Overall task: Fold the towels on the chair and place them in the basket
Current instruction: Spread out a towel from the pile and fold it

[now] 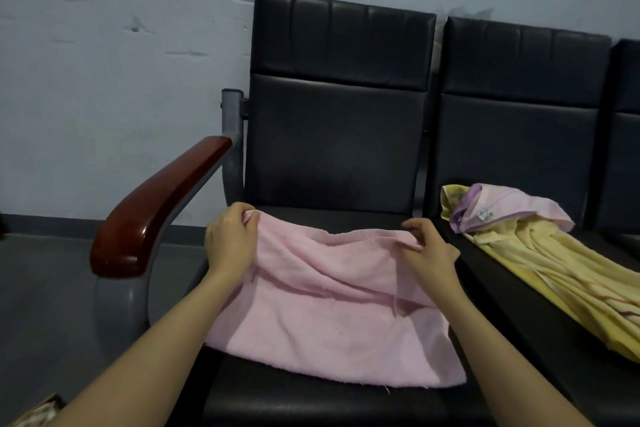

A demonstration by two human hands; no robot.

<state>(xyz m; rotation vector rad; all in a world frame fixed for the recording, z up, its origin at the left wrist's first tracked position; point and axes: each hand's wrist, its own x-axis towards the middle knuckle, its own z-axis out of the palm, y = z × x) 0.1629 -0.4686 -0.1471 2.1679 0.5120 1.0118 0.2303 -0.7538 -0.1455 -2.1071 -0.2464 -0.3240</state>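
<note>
Black chair [332,149]: both hands [230,241] pinch pink towel [332,315] top corners.

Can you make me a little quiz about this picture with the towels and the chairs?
1. True or false: both hands grip the pink towel.
2. Which seat holds the yellow towel? A) the same seat as the pink one B) the seat to its right C) the floor
3. Fill in: the armrest beside the left hand is ____ in colour.

Key:
1. True. The left hand and the right hand each pinch a far corner of it.
2. B. It lies there in a heap with a small pink cloth on top.
3. Reddish brown.
</note>
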